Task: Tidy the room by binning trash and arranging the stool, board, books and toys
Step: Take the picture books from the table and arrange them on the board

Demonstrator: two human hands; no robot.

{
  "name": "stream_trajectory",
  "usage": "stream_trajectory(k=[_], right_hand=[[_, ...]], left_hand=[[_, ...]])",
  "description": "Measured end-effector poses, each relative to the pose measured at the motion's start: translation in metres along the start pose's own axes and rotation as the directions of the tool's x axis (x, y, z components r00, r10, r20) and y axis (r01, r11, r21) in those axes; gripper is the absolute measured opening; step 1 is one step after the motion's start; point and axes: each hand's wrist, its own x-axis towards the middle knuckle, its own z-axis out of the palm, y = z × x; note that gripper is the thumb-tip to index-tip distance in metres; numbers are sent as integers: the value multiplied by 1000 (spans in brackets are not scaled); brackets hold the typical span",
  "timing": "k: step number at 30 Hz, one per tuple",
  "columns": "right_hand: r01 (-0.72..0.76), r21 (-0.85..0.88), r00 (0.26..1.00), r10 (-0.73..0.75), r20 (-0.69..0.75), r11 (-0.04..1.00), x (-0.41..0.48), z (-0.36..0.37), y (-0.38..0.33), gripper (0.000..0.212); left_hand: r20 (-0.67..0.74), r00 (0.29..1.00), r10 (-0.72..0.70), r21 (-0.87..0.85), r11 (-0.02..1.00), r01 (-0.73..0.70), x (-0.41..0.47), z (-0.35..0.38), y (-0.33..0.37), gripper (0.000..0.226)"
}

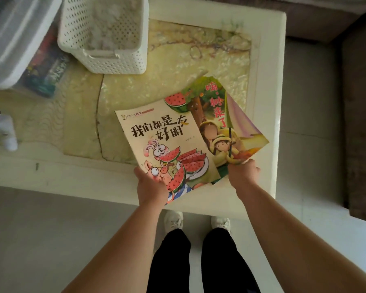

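— Head view: why fanned?
— Left hand (151, 187) pinches the cream watermelon-cover picture book (167, 149), right hand (242, 172) grips the green one (224, 123) beneath, probably squaring them above the marbled cream counter (178, 81).
— Obstacles?
— White perforated plastic basket (106, 45) sits well apart; nothing blocks.

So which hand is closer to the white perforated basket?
Left. The left hand grips the watermelon book below the basket; the right hand is farther right.
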Motion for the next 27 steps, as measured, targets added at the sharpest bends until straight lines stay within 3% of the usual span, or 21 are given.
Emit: stream_trajectory(k=[3,11,16,22,27], right_hand=[[-27,199,999,24,21,980,2,2,2,9],[-240,362,970,209,122,901,4,3,1,33],[-300,373,953,264,145,878,8,-2,3,26],[-300,489,949,205,239,819,2,2,4,4],[-261,520,964,191,184,813,-7,-1,2,28]], left_hand=[[8,1000,26,57,998,-27,1,2,0,45],[44,997,71,133,988,-76,3,8,0,47],[64,995,70,124,989,-77,6,8,-4,49],[67,995,70,124,989,-78,5,7,-3,48],[75,994,78,125,988,-87,1,1,3,48]])
